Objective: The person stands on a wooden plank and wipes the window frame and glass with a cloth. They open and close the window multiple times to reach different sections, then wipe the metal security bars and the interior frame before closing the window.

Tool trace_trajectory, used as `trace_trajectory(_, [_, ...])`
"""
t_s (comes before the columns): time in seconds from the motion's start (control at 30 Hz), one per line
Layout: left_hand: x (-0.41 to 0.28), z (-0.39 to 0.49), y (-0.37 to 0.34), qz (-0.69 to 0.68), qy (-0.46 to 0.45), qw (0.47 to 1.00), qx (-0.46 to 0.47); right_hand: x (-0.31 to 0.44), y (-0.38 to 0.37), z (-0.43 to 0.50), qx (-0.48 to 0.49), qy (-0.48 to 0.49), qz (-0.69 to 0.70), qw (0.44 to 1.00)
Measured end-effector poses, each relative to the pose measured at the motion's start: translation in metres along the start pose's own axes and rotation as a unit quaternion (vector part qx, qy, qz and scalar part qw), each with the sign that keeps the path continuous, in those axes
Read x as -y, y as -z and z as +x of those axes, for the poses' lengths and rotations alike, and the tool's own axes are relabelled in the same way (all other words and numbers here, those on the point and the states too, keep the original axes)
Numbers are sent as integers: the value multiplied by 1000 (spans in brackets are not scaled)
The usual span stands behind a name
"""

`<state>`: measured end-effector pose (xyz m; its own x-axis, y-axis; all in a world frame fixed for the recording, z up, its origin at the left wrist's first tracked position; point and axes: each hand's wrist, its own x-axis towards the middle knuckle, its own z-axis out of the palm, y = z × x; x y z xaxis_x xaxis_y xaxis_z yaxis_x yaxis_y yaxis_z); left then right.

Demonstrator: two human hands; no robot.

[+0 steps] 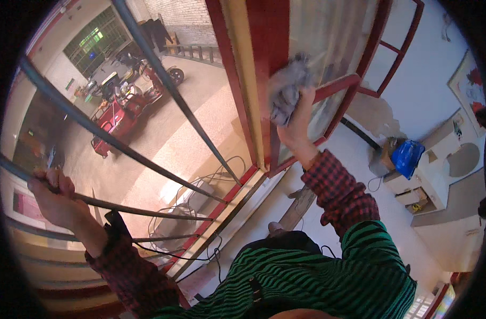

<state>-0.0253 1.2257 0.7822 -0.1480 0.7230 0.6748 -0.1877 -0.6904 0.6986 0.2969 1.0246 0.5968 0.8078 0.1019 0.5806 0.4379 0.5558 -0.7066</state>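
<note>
My left hand (pixel 59 199) is wrapped around one of the metal window bars (pixel 143 210) at the left. A crumpled grey cloth (pixel 286 93) is in my right hand (pixel 296 129), pressed against the red-painted frame of an open window sash (pixel 268 44). Part of the cloth is blurred. Just beyond it is the sash's glass pane (pixel 330 36), which shows pale streaks and reflections. The cream and red window jamb (pixel 243 79) rises between my two hands.
Through the bars a red cargo tricycle (pixel 119 119) stands in a yard. Cables (pixel 183 199) trail by the sill (pixel 219 219). A wooden plank or bench (pixel 300 205) is below me. To the right, a blue plastic bag (pixel 408 158) rests by a white cabinet (pixel 430 191).
</note>
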Motion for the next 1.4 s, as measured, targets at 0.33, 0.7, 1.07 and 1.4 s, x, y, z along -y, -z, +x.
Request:
trace_trajectory(0.33, [-7, -4, -1, -35, 47, 998, 4, -18, 183, 86, 111, 215, -644, 726])
trace_trajectory(0.7, [-9, -8, -9, -48, 39, 998, -26, -45, 169, 99, 201, 270, -574, 747])
trace_trajectory(1.07, [-13, -14, -19, 45, -32, 998, -42, -78, 148, 105, 45, 97, -404, 908])
trace_trajectory(1.4, [-14, -6, -17, 36, 2, 999, -21, -76, 37, -117, -164, -243, 329, 898])
